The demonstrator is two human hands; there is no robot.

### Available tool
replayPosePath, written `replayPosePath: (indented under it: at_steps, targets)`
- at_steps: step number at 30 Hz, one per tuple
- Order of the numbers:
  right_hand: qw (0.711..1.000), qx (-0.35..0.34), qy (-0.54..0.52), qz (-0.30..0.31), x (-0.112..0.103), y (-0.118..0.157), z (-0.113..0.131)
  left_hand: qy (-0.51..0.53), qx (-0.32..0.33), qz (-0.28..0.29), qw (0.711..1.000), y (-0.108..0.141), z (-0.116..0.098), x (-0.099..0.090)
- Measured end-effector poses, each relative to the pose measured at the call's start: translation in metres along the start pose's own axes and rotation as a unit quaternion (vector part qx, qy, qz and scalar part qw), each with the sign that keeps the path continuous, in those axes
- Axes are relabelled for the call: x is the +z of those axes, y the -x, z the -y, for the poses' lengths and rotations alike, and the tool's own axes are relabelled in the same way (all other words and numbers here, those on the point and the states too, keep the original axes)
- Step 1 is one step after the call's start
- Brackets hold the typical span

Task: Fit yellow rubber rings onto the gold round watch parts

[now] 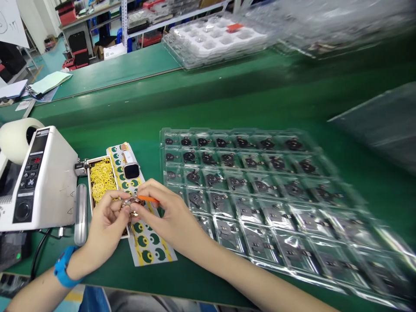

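My left hand (108,223), with a blue band on its wrist, pinches a small metallic part (132,203) between thumb and fingers. My right hand (162,212) meets it there, its fingers closed on an orange tool (148,199) whose tip is at the part. Fingers partly hide the small part. Beneath the hands lies a sticker sheet (143,253) with green and yellow shapes. A box of yellow rings (102,180) stands beside the sheet. Above the hands, a smartwatch-like item (131,170) rests on the sheet.
A clear compartment tray (234,184) with dark parts covers the right side. At the left stand a white tape dispenser (53,182) and a clear tube-like object (80,214). White and clear trays (211,39) sit on the raised back ledge.
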State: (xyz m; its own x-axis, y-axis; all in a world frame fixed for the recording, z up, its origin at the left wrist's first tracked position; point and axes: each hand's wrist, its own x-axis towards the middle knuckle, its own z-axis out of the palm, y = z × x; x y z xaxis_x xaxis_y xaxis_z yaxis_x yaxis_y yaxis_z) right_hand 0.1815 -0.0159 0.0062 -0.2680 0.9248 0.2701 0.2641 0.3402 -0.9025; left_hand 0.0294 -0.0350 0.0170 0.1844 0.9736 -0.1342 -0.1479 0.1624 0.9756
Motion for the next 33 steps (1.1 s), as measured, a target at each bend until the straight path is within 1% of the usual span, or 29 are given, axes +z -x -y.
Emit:
replayPosePath:
  at_steps: [2,4,5,7,9,10,11,12,13,14,16,17,19,20,21,23,25,27,29,33]
  targets:
    - [1.0,-0.009,-0.011,0.026,-0.003,0.0,0.001,-0.036,0.011,0.018,0.999,0.0,0.0,-0.003]
    - [0.998,-0.049,0.012,0.038,-0.005,0.001,0.002,-0.121,0.03,0.044,0.991,0.0,0.0,-0.006]
    - [0.995,-0.078,0.038,0.039,-0.006,0.002,0.002,-0.178,0.051,0.059,0.981,0.0,-0.001,-0.008]
    - [0.983,-0.144,0.109,0.043,-0.007,0.003,0.001,-0.291,0.122,0.078,0.946,0.0,-0.003,-0.011]
    - [0.959,-0.206,0.189,0.038,-0.006,0.004,0.0,-0.375,0.202,0.066,0.902,0.0,-0.006,-0.013]
    - [0.946,-0.234,0.224,0.026,-0.006,0.004,0.0,-0.399,0.225,0.054,0.887,-0.001,-0.007,-0.013]
    - [0.932,-0.26,0.253,0.005,-0.006,0.005,0.001,-0.408,0.231,0.041,0.882,-0.001,-0.008,-0.013]
    - [0.918,-0.283,0.278,-0.022,-0.006,0.006,0.002,-0.402,0.22,0.028,0.888,-0.002,-0.01,-0.013]
    - [0.902,-0.309,0.295,-0.054,-0.007,0.008,0.004,-0.38,0.192,0.016,0.905,-0.003,-0.011,-0.013]
    - [0.887,-0.336,0.307,-0.08,-0.008,0.01,0.005,-0.341,0.152,0.004,0.927,-0.003,-0.012,-0.013]
    - [0.856,-0.392,0.32,-0.105,-0.01,0.014,0.009,-0.233,0.067,-0.024,0.97,-0.005,-0.014,-0.012]
    - [0.843,-0.416,0.324,-0.105,-0.01,0.016,0.01,-0.175,0.026,-0.034,0.984,-0.005,-0.014,-0.012]
    - [0.826,-0.443,0.331,-0.109,-0.009,0.017,0.01,-0.078,-0.042,-0.036,0.995,-0.005,-0.014,-0.01]
    - [0.823,-0.441,0.337,-0.12,-0.008,0.016,0.01,-0.046,-0.068,-0.03,0.996,-0.004,-0.014,-0.009]
    - [0.825,-0.428,0.343,-0.136,-0.007,0.015,0.009,-0.024,-0.09,-0.019,0.996,-0.002,-0.013,-0.008]
    - [0.84,-0.377,0.354,-0.163,-0.004,0.011,0.006,0.001,-0.112,0.001,0.994,0.002,-0.011,-0.006]
    - [0.865,-0.324,0.349,-0.158,-0.001,0.007,0.003,0.019,-0.109,0.005,0.994,0.005,-0.008,-0.003]
    - [0.888,-0.298,0.323,-0.137,0.001,0.005,0.0,0.03,-0.1,-0.008,0.995,0.007,-0.004,-0.001]
    - [0.901,-0.296,0.295,-0.118,0.002,0.005,-0.002,0.043,-0.091,-0.024,0.995,0.007,-0.001,0.002]
    - [0.894,-0.321,0.292,-0.113,0.004,0.007,-0.004,0.065,-0.079,-0.029,0.994,0.008,0.002,0.006]
